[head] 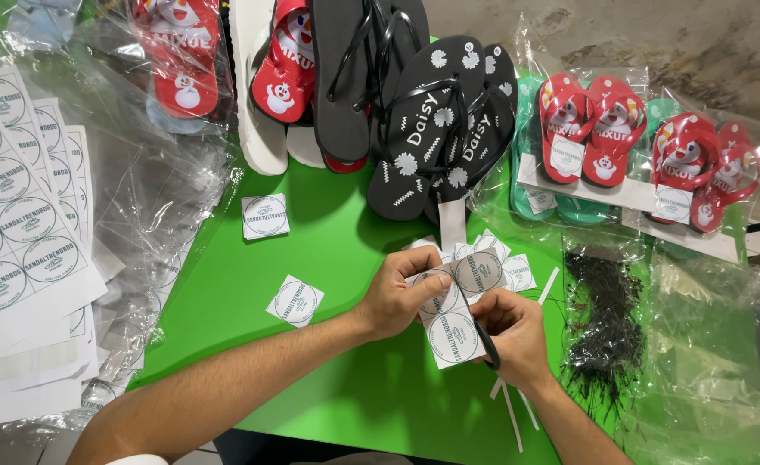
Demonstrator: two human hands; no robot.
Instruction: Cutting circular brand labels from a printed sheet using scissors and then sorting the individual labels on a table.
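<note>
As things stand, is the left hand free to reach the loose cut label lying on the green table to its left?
Probably not at once: the left hand holds the label strip. The cut label lies near, nothing between.

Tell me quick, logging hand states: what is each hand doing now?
Left hand: closed on the strip of round labels.
Right hand: closed on black scissors, cutting the strip.

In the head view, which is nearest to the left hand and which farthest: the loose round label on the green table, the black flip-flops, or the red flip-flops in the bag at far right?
1. Loose round label, just left of the left hand.
2. Black flip-flops, above the hand.
3. Bagged red flip-flops, far upper right.
</note>
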